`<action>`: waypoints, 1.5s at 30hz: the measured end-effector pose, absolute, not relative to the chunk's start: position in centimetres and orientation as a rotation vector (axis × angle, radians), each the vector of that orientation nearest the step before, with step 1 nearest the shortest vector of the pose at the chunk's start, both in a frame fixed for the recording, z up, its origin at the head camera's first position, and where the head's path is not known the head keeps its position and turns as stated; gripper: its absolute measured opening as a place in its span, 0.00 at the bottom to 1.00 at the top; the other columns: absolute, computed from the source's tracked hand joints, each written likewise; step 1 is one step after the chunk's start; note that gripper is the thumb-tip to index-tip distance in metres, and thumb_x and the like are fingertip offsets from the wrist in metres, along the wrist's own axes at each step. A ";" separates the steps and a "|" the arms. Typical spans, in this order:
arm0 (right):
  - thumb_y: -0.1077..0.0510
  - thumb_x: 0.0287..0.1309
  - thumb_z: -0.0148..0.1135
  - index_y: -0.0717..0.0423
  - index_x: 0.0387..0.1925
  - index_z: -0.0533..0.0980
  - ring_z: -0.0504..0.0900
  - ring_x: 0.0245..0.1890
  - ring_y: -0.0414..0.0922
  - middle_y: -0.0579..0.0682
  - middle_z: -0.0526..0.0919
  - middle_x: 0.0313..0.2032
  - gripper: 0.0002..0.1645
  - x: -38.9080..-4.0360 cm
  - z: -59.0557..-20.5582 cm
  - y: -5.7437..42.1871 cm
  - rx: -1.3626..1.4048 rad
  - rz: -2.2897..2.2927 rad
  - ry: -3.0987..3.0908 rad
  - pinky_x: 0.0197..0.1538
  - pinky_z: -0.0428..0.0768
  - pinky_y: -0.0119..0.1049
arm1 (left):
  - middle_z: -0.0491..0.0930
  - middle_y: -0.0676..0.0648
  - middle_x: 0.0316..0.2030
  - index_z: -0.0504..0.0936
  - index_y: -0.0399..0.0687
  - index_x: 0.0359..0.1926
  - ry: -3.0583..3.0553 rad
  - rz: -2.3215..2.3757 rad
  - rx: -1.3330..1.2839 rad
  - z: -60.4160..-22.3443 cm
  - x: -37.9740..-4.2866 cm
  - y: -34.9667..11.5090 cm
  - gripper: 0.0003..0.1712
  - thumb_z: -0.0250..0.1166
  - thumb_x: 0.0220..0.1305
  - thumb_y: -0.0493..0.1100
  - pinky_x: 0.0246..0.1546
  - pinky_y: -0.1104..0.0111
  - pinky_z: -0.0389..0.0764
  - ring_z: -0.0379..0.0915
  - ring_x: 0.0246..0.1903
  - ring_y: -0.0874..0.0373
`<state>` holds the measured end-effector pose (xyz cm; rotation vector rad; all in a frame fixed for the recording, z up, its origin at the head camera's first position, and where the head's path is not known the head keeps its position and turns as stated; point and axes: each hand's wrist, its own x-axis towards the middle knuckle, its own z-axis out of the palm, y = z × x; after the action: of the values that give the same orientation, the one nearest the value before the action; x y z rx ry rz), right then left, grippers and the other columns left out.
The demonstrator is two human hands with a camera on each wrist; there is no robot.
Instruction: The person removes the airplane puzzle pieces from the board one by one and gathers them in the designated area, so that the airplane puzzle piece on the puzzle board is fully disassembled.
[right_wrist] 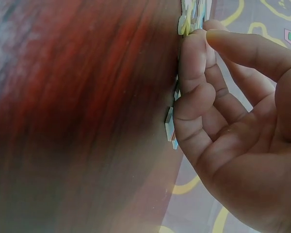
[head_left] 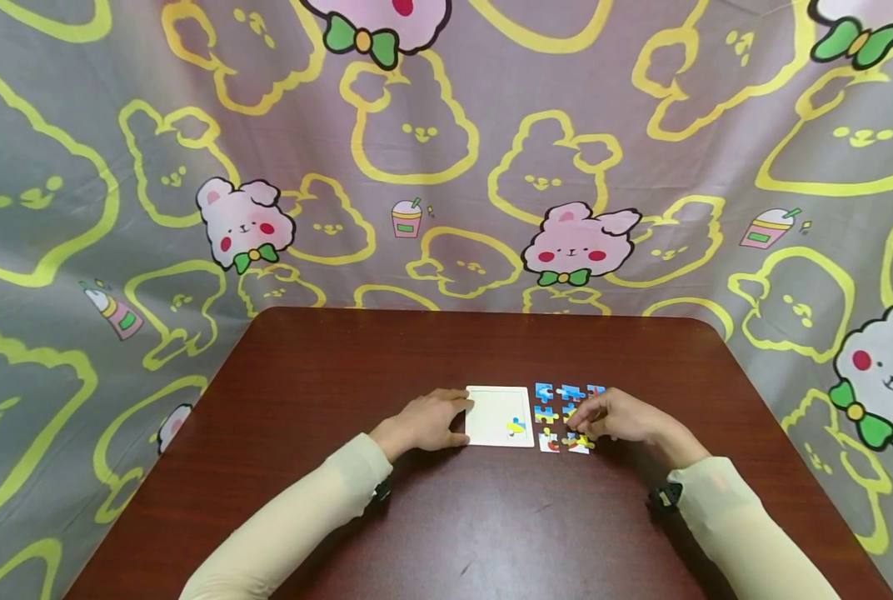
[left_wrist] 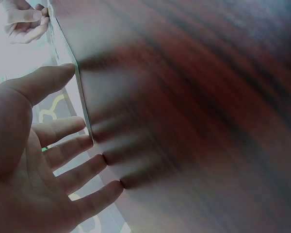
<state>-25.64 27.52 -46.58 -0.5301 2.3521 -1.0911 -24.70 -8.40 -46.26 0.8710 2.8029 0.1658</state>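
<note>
A pale square puzzle tray (head_left: 491, 417) lies on the table with one blue-and-yellow piece (head_left: 516, 427) in its lower right part. My left hand (head_left: 429, 421) rests at the tray's left side, thumb and fingers spread and fairly straight along its edge. To the right of the tray lie several jigsaw pieces (head_left: 544, 414) in loose rows. Over these rows my right hand (head_left: 617, 417) bends down, its thumb and fingertips pinched together at a puzzle piece (head_left: 569, 411). In the right wrist view, the fingers (right_wrist: 194, 58) are curled and hide most of that piece.
The dark brown wooden table (head_left: 341, 358) extends around the tray and pieces on every side. Behind it hangs a grey curtain (head_left: 461, 192) printed with cartoon animals. Each wrist wears a black strap, such as the right one (head_left: 666, 497).
</note>
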 end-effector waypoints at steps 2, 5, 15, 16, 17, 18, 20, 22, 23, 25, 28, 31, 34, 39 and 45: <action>0.68 0.58 0.63 0.60 0.44 0.85 0.75 0.26 0.41 0.56 0.86 0.37 0.12 -25.6 -46.5 27.4 -0.523 -1.096 2.348 0.22 0.68 0.29 | 0.66 0.46 0.72 0.72 0.51 0.69 2.802 0.170 0.872 -46.3 -24.7 -8.4 0.37 0.67 0.64 0.59 0.65 0.52 0.74 0.63 0.71 0.48; 0.67 0.59 0.63 0.60 0.44 0.84 0.75 0.26 0.42 0.55 0.86 0.36 0.12 -25.5 -46.3 27.3 -0.510 -1.098 2.349 0.23 0.69 0.29 | 0.66 0.46 0.72 0.72 0.51 0.69 2.802 0.172 0.875 -46.3 -24.7 -8.4 0.37 0.67 0.64 0.59 0.65 0.52 0.74 0.63 0.71 0.47; 0.64 0.59 0.64 0.58 0.44 0.84 0.78 0.31 0.42 0.53 0.87 0.37 0.11 -25.9 -46.3 25.6 -0.486 -1.082 2.411 0.26 0.73 0.33 | 0.67 0.46 0.72 0.73 0.51 0.69 2.804 0.166 0.881 -46.3 -24.8 -8.5 0.36 0.67 0.63 0.59 0.65 0.53 0.74 0.64 0.71 0.47; 0.64 0.59 0.64 0.58 0.44 0.84 0.78 0.31 0.42 0.53 0.87 0.37 0.11 -26.0 -46.3 25.4 -0.484 -1.085 2.414 0.26 0.73 0.33 | 0.67 0.45 0.72 0.73 0.51 0.69 2.804 0.166 0.883 -46.3 -24.8 -8.5 0.36 0.67 0.63 0.59 0.65 0.53 0.74 0.64 0.71 0.47; 0.64 0.59 0.64 0.58 0.43 0.84 0.79 0.31 0.42 0.53 0.88 0.37 0.11 -26.0 -46.4 25.1 -0.482 -1.091 2.416 0.27 0.73 0.33 | 0.67 0.45 0.72 0.73 0.51 0.69 2.805 0.167 0.884 -46.3 -24.8 -8.5 0.36 0.67 0.63 0.59 0.65 0.53 0.73 0.64 0.71 0.47; 0.65 0.59 0.64 0.58 0.43 0.84 0.79 0.32 0.42 0.53 0.88 0.37 0.11 -26.1 -46.4 24.9 -0.484 -1.096 2.418 0.28 0.74 0.33 | 0.67 0.45 0.72 0.73 0.51 0.69 2.805 0.168 0.884 -46.3 -24.8 -8.5 0.36 0.67 0.63 0.59 0.65 0.53 0.74 0.64 0.71 0.47; 0.65 0.59 0.63 0.60 0.43 0.84 0.80 0.33 0.41 0.53 0.88 0.37 0.11 -26.1 -46.5 24.4 -0.506 -1.109 2.417 0.31 0.76 0.33 | 0.67 0.45 0.72 0.73 0.51 0.69 2.806 0.171 0.884 -46.3 -24.8 -8.5 0.37 0.67 0.63 0.59 0.65 0.52 0.74 0.64 0.71 0.47; 0.66 0.59 0.62 0.61 0.43 0.84 0.81 0.33 0.40 0.54 0.88 0.37 0.11 -26.1 -46.5 24.0 -0.525 -1.115 2.422 0.34 0.78 0.34 | 0.67 0.45 0.72 0.72 0.51 0.69 2.807 0.173 0.886 -46.3 -24.8 -8.5 0.37 0.67 0.63 0.59 0.65 0.52 0.74 0.64 0.71 0.47; 0.67 0.60 0.62 0.60 0.43 0.84 0.81 0.34 0.39 0.54 0.88 0.37 0.11 -26.2 -46.5 23.7 -0.533 -1.116 2.427 0.35 0.79 0.35 | 0.67 0.45 0.72 0.72 0.51 0.69 2.807 0.175 0.886 -46.3 -24.8 -8.5 0.37 0.67 0.63 0.59 0.65 0.52 0.74 0.64 0.71 0.47; 0.67 0.60 0.61 0.61 0.44 0.84 0.82 0.34 0.40 0.55 0.89 0.37 0.11 -26.2 -46.4 23.4 -0.569 -1.123 2.429 0.36 0.80 0.36 | 0.67 0.45 0.72 0.72 0.51 0.69 2.807 0.179 0.885 -46.3 -24.7 -8.5 0.37 0.67 0.63 0.59 0.65 0.53 0.73 0.63 0.71 0.47; 0.67 0.60 0.62 0.62 0.44 0.84 0.82 0.34 0.42 0.57 0.89 0.38 0.11 -26.2 -46.3 22.8 -0.595 -1.146 2.423 0.35 0.80 0.35 | 0.67 0.45 0.72 0.72 0.51 0.70 2.805 0.182 0.884 -46.3 -24.7 -8.5 0.37 0.67 0.63 0.59 0.65 0.53 0.73 0.63 0.71 0.47; 0.66 0.60 0.62 0.63 0.44 0.83 0.82 0.34 0.42 0.58 0.88 0.38 0.11 -26.1 -46.3 22.2 -0.602 -1.165 2.414 0.35 0.80 0.33 | 0.67 0.45 0.72 0.72 0.51 0.70 2.803 0.180 0.883 -46.2 -24.7 -8.5 0.37 0.67 0.63 0.59 0.66 0.53 0.73 0.63 0.71 0.47; 0.66 0.60 0.62 0.65 0.44 0.83 0.83 0.35 0.44 0.58 0.88 0.39 0.11 -26.1 -46.4 21.6 -0.589 -1.181 2.409 0.36 0.81 0.35 | 0.67 0.45 0.72 0.72 0.51 0.69 2.804 0.176 0.884 -46.3 -24.7 -8.5 0.37 0.67 0.63 0.59 0.65 0.53 0.73 0.63 0.71 0.47; 0.65 0.61 0.63 0.62 0.44 0.83 0.85 0.38 0.43 0.56 0.89 0.38 0.10 -26.2 -46.4 20.8 -0.613 -1.150 2.437 0.38 0.81 0.35 | 0.67 0.46 0.72 0.72 0.51 0.69 2.803 0.165 0.886 -46.3 -24.8 -8.5 0.37 0.67 0.63 0.59 0.65 0.53 0.73 0.63 0.71 0.47; 0.69 0.57 0.66 0.64 0.43 0.84 0.86 0.40 0.42 0.58 0.89 0.39 0.11 -26.3 -46.5 20.0 -0.726 -1.156 2.434 0.43 0.81 0.30 | 0.67 0.45 0.72 0.72 0.51 0.69 2.807 0.156 0.886 -46.3 -24.8 -8.5 0.37 0.68 0.63 0.59 0.64 0.52 0.74 0.64 0.71 0.47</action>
<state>-26.31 19.95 -46.50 -0.7263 2.4341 -1.1559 -24.79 -8.47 -46.35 0.8861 2.8066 0.1558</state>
